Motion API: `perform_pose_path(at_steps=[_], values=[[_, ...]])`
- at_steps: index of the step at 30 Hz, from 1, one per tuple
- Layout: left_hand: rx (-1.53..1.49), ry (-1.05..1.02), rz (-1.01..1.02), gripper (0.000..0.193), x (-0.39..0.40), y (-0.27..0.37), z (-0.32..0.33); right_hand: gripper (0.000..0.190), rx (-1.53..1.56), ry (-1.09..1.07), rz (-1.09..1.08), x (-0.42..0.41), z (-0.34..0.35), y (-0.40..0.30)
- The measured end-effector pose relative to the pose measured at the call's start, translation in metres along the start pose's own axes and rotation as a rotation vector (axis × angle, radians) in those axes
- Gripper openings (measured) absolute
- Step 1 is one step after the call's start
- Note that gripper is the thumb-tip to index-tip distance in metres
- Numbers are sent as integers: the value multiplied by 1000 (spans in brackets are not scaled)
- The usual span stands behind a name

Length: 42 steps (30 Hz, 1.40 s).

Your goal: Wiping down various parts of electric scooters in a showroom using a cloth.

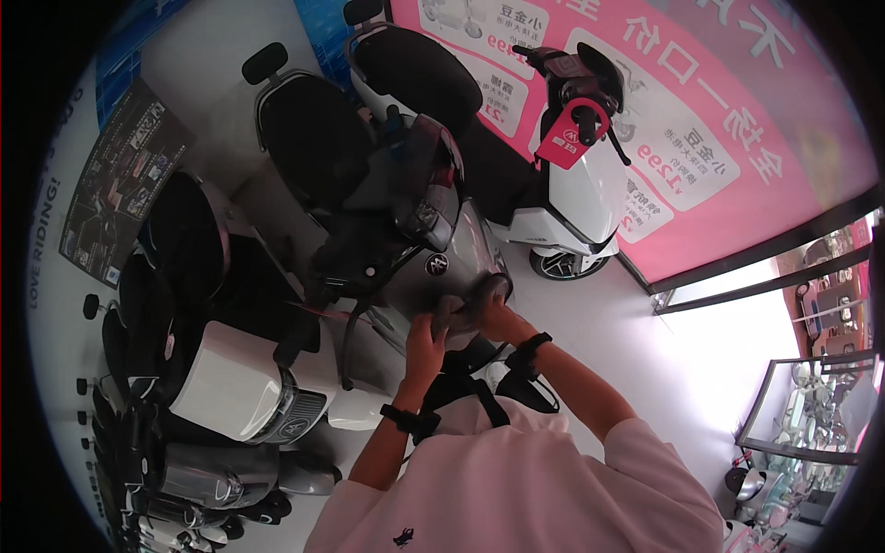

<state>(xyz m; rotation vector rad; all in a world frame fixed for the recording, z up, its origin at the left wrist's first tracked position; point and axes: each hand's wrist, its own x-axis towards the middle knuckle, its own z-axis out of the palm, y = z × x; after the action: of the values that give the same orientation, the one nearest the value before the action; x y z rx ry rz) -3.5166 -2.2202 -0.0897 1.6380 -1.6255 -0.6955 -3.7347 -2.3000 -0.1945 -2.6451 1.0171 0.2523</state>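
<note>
Before me stands a grey electric scooter (408,276) with a round emblem on its front panel. My left hand (423,345) is at the front of this scooter, its fingers around a dark object too blurred to name. Close beside it on the right, my right hand (499,319) touches a dark, rounded item (492,287) near the scooter's front edge. Whether that item is loose or part of the scooter, I cannot tell. Black bands circle both of my wrists. The fingertips of both hands are partly hidden.
A white scooter (584,193) with a red tag (570,135) on its handlebar stands ahead at the right. Several more scooters line the left side, the nearest with a white front panel (231,380). A pink poster wall (705,235) and a glass door (760,283) are at the right.
</note>
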Motion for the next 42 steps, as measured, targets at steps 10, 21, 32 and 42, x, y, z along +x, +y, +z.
perform_pose_path(at_steps=[10,21,32,42], values=[[294,503,-280,52,26,9,8,76,609,388,303,4,-107,-6],[421,166,-234,49,49,17,-10,70,626,316,369,22,-140,4],[457,131,-42,55,53,30,5,90,636,604,296,32,-85,19],[431,225,11,50,70,19,12,75,417,443,212,35,-157,-19]])
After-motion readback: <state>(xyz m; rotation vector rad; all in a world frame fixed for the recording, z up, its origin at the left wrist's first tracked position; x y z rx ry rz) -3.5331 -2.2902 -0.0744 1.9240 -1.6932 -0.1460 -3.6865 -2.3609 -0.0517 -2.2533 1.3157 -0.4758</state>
